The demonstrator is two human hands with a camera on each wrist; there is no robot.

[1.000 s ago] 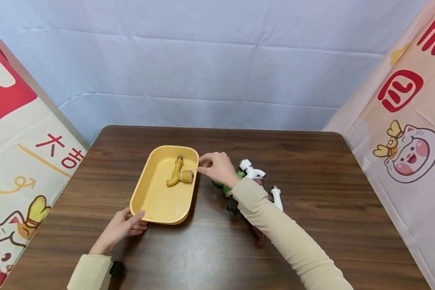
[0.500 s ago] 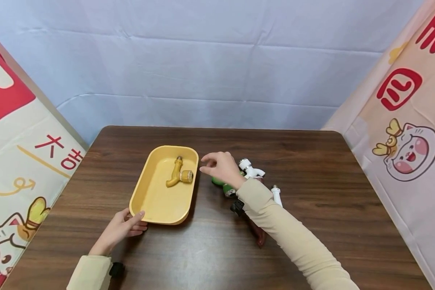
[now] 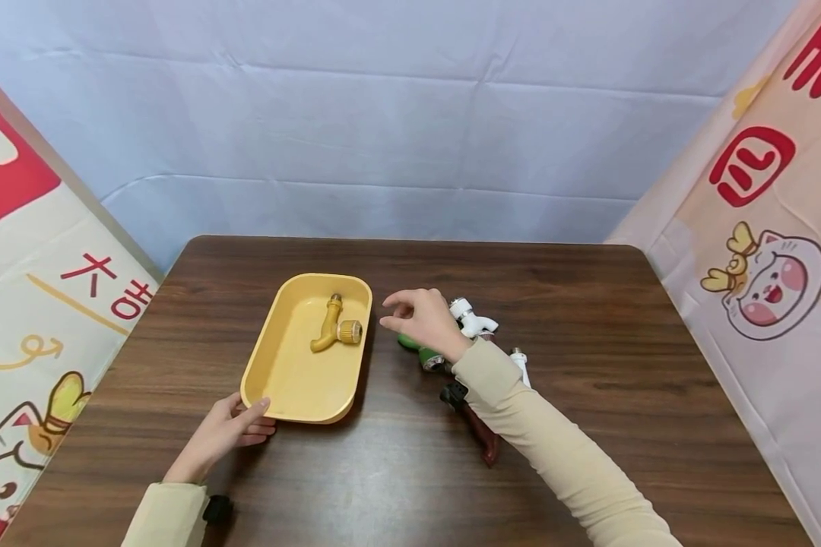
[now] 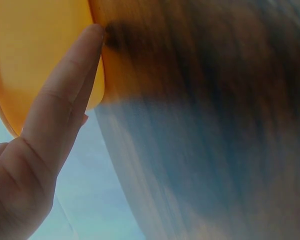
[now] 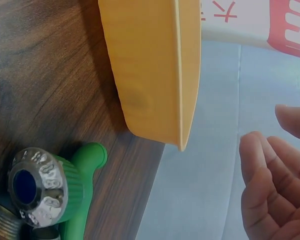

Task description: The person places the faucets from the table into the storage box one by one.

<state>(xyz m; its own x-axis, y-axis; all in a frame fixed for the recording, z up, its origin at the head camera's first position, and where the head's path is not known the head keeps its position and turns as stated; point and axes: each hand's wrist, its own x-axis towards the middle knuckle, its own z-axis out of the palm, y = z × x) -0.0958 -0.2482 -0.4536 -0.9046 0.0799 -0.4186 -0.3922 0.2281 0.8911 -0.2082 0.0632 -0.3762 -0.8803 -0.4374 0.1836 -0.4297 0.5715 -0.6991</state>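
A yellow tray (image 3: 301,384) lies on the brown table with a yellow tap (image 3: 328,328) inside it. My left hand (image 3: 220,431) grips the tray's near left corner, thumb over the rim and fingers below. In the left wrist view its straight fingers (image 4: 60,90) lie along the tray's side. Just right of the tray's far right side, my right hand (image 3: 426,320) hovers with loosely bent fingers, thumb apart, holding nothing. Below that hand lies a green tap (image 3: 432,359), also plain in the right wrist view, partly hidden by the hand.
Right of the green tap lie a white tap (image 3: 475,320) and another white tap (image 3: 519,359), half covered by my right sleeve (image 3: 554,463). A dark red tap (image 3: 484,441) sticks out under the forearm. A pale cloth (image 3: 397,121) hangs behind the table (image 3: 397,486).
My right hand has come off the tray's right rim and drawn a little to the right. The left hand keeps its hold on the corner.
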